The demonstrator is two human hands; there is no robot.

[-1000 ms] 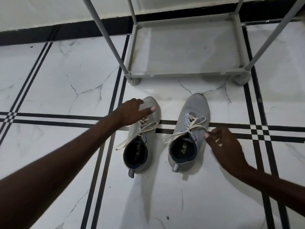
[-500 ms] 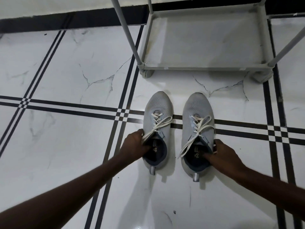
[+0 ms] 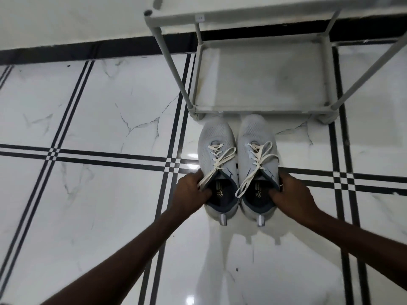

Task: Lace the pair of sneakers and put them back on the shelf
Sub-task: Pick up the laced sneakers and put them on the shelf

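Two light grey sneakers with cream laces are side by side, toes pointing at the shelf. My left hand (image 3: pixel 190 190) grips the collar of the left sneaker (image 3: pixel 214 146), thumb inside the opening. My right hand (image 3: pixel 290 193) grips the collar of the right sneaker (image 3: pixel 256 137) the same way. Both shoes are laced, with loose lace ends hanging over their openings. The sneakers' toes are just short of the front rail of the grey shelf (image 3: pixel 262 110), whose bottom tier holds nothing.
The floor is glossy white marble tile with black double lines. The shelf's slanting grey posts (image 3: pixel 169 62) rise left and right of the bottom tier, and an upper tier (image 3: pixel 242 15) crosses the top of the view. A black skirting band runs along the wall.
My hands went from touching the shoes to gripping both collars. The sneakers have come together and moved forward, closer to the shelf's front rail.
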